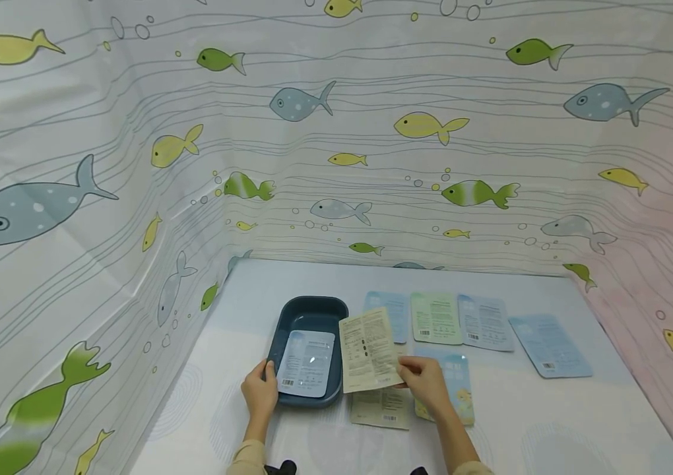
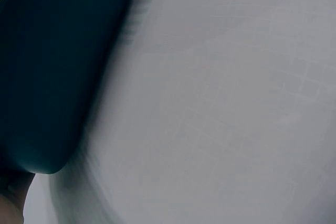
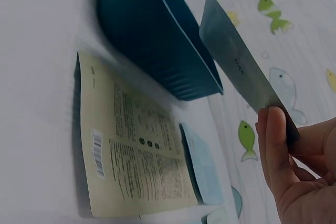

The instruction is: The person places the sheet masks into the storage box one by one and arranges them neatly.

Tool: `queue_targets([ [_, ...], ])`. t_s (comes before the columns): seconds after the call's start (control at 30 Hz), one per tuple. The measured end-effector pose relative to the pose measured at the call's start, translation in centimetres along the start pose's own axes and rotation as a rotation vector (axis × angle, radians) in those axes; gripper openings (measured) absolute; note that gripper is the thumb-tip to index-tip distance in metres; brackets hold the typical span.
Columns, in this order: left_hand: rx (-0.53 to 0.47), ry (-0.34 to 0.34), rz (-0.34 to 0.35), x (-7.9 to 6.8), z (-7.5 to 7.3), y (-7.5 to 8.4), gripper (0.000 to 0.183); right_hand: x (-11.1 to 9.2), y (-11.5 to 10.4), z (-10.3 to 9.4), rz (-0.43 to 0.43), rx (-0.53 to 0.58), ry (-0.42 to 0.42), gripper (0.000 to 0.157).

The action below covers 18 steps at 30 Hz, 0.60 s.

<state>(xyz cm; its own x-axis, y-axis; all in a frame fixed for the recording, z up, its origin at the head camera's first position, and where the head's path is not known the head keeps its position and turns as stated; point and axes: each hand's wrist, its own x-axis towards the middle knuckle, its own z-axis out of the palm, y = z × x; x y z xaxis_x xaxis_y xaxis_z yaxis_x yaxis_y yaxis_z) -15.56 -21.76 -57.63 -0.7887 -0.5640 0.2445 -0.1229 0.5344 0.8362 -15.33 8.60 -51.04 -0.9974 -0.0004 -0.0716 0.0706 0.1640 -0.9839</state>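
At the near left side of a dark teal plastic basin, my left hand grips the rim with thumb and fingers. A pale blue flat packet with small print and a barcode lies in the basin. My right hand pinches a cream printed packet by its lower right edge, raised and tilted beside the basin's right wall. In the right wrist view, thumb and fingers press this packet from both sides. Under it, a second cream packet lies flat on the table.
Behind and right of the raised packet lie a blue packet, a green one, another blue one and a slanted blue one. A packet with a picture lies beneath my right hand. Fish-patterned sheeting encloses the table.
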Motion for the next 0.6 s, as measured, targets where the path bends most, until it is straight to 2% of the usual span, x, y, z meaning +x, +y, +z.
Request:
queue_targets([
  [0.23,0.002,0.009,0.008,0.0,0.0,0.0,0.025,0.0,-0.5,1.0,-0.013,-0.03,-0.039,0.025],
  [0.6,0.002,-0.005,-0.013,0.0,0.1,-0.1,0.027,1.2,0.1,2.5,-0.055,-0.046,-0.103,0.026],
])
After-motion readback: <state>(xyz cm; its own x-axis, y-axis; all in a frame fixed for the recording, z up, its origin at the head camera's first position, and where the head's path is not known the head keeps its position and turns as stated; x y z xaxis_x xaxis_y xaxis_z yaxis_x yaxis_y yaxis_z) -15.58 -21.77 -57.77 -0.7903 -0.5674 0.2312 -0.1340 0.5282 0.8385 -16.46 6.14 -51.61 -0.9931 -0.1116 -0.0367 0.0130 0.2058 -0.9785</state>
